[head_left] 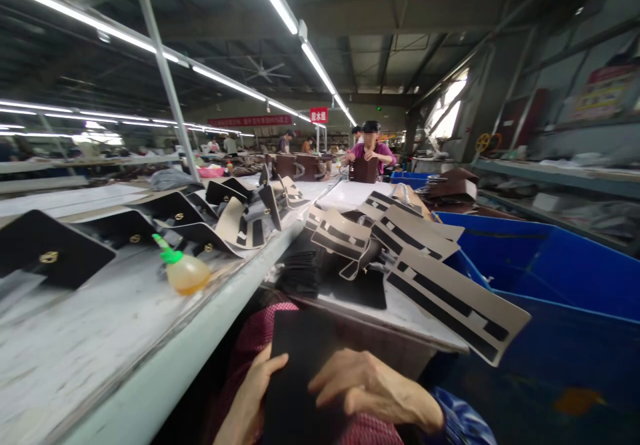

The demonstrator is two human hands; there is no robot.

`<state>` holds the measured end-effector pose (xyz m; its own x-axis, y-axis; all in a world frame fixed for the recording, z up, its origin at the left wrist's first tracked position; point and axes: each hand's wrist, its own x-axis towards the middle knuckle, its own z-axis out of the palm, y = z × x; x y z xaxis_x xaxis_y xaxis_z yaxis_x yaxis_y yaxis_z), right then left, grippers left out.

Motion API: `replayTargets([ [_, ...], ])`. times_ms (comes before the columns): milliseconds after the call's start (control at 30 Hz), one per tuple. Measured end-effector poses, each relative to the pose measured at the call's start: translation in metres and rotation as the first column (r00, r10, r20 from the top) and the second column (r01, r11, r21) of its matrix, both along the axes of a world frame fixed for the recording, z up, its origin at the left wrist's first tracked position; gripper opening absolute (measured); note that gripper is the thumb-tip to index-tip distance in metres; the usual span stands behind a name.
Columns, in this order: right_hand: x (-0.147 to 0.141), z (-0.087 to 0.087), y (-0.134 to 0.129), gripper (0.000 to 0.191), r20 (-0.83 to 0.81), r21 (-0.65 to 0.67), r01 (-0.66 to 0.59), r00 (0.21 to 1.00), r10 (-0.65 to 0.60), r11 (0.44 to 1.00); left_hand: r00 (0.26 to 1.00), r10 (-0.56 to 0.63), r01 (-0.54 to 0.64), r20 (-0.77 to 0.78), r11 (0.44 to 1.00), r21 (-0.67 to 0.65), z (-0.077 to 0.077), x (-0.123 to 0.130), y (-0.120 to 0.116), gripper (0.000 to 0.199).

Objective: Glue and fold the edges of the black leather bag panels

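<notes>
My left hand (256, 386) grips the left edge of a flat black leather-like panel (299, 358), thumb on its face, above my lap. Over the panel's right part hovers my right hand (367, 385), slightly blurred, its fingers stretched and apart. I cannot tell whether its fingertips touch the surface. Beyond the panel, a stack of black strips (299, 272) lies on the work table. Beside the stack are beige panels with black bands (453, 305), one of them jutting past the table's edge.
On the left bench (125, 345) stands a squeeze bottle (187, 273) with yellowish liquid and a green nozzle, near black flaps with gold-coloured clasps (49, 257). Blue bins (545, 258) are at right. A co-worker (371, 152) handles a brown piece farther back.
</notes>
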<state>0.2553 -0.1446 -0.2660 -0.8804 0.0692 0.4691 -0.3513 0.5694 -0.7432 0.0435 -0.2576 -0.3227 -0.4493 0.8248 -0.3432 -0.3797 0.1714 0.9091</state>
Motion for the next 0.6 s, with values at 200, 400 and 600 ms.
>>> replayTargets([
  [200,-0.018,-0.015,0.013,0.061,0.3,-0.706,0.523,0.831,-0.468,0.477,0.921,0.086,-0.065,-0.379,0.995,0.069,0.038,0.026,-0.022,0.08],
  [400,-0.027,-0.008,0.016,0.045,0.224,-0.92,0.348,0.842,-0.491,0.178,0.642,0.416,-0.203,-0.644,0.902,0.381,0.167,-0.037,-0.046,0.073],
  [600,-0.007,-0.013,0.028,0.046,0.273,-0.895,0.433,0.722,-0.636,0.108,0.089,0.491,-0.736,-0.867,0.618,0.275,0.238,-0.196,-0.048,0.049],
])
